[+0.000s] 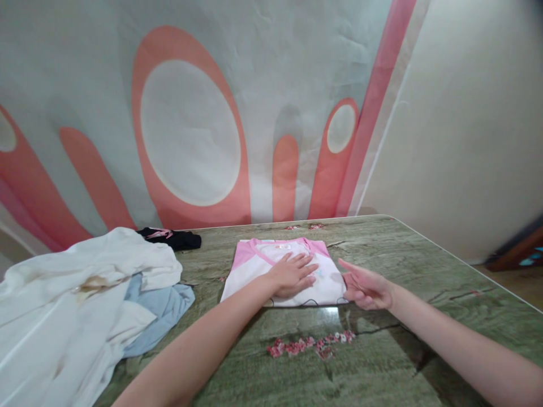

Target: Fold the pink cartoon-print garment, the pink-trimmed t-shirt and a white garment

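A folded white and pink shirt (250,277) lies on the table, its pink-trimmed neckline toward the wall. My left hand (292,276) rests flat on its front with the fingers spread, covering part of a small print. At the shirt's right edge is my right hand (367,287), thumb stretched away and the other fingers loosely bent against the fabric. It does not appear to pinch the cloth. Dark curved lines show along the shirt's near edge.
White clothing (63,294) is heaped on the left with a light blue garment (165,311) partly beneath it. Behind them lies a black piece of clothing (186,239). The green, wood-patterned table (424,271) has printed pink blossoms and meets a patterned wall (263,85) at the back.
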